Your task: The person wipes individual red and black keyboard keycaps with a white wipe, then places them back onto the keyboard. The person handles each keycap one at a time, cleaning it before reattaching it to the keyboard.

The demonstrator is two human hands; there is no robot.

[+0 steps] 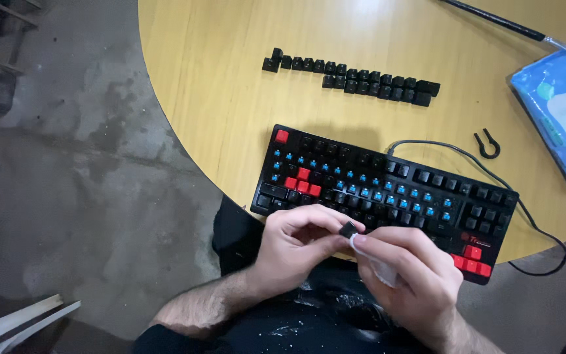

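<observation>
Landmark: keyboard, many caps off, blue switches bare.
Left hand: just in front of the keyboard, fingertips pinching a black keycap so one face is exposed.
Right hand: beside it, fingers clenched on a white wipe pressed to that keycap.
Beyond the keyboard: removed keycaps in rows, kept apart.
Right of it: keycap puller, blue wipe pack.
Obstruction: cable trailing off the table edge.
</observation>
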